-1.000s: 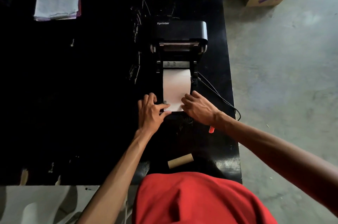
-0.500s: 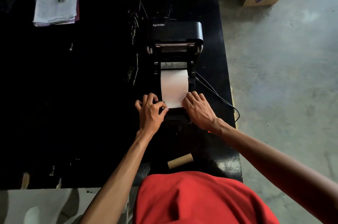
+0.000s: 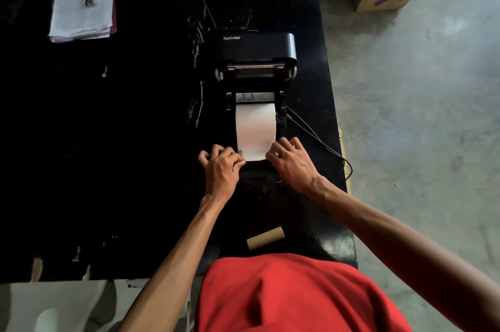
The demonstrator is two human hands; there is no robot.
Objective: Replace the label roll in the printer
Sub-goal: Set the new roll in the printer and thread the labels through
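Although the free end (image 3: pixel 254 154) of the label roll (image 3: pixel 255 117) has hardly been shifted over the last second, the hold on it has been changed. The right hand (image 3: pixel 290 165), laid flatter over the paper a moment ago, is now drawn back to the right corner with its fingers curled onto the edge; the thumb is hidden. The left corner is pinched between thumb and forefinger of the left hand (image 3: pixel 221 169), as it was before. The roll is seated in the open bay of the printer (image 3: pixel 255 47), which stands near the right edge of the bench (image 3: pixel 108 142), its lid raised at the back. The white strip is pulled out flat towards the printer's near end. From this it is judged that the new roll has already been loaded and that the strip is being squared and tensioned for feeding. Closing of the lid is not yet done. The empty cardboard core (image 3: pixel 265 238) is left lying near the bench's near edge, well apart from the printer.
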